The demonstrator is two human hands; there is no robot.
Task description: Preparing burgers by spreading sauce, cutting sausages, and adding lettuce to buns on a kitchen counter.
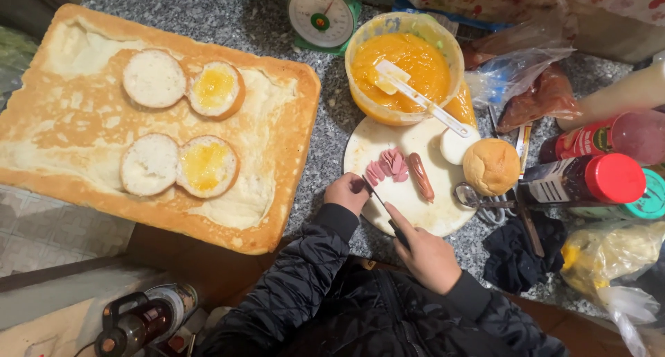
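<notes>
Closed around the knife (388, 215), the right hand (428, 256) grip slices sausage (386, 166) just beside the left hand (346, 193), whose steadying fingertips risk a nick.

Bowl (404, 67) and bun (491, 166) crowd board (429, 215) — left granite (331, 132) open.

single head view, looking steeply down, close over granite counter (277, 24)
</notes>
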